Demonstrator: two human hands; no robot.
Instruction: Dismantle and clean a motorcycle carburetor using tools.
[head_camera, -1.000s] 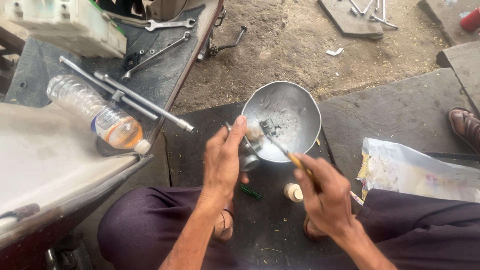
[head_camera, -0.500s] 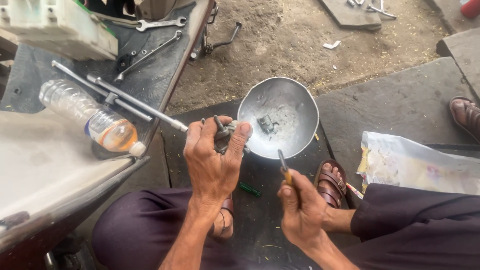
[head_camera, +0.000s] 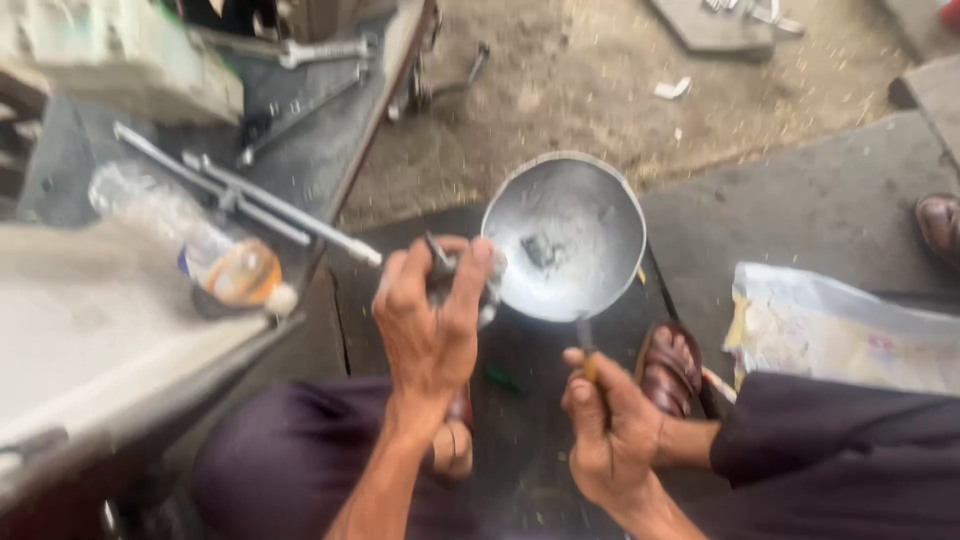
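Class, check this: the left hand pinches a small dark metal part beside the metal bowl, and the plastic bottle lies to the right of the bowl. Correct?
Not quite. In the head view the plastic bottle lies left of the metal bowl. The left hand does pinch the small dark metal part.

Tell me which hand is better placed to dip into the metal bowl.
Right, probably. The right hand holds a thin tool whose tip sits at the metal bowl rim; the left hand is occupied gripping a small dark part.
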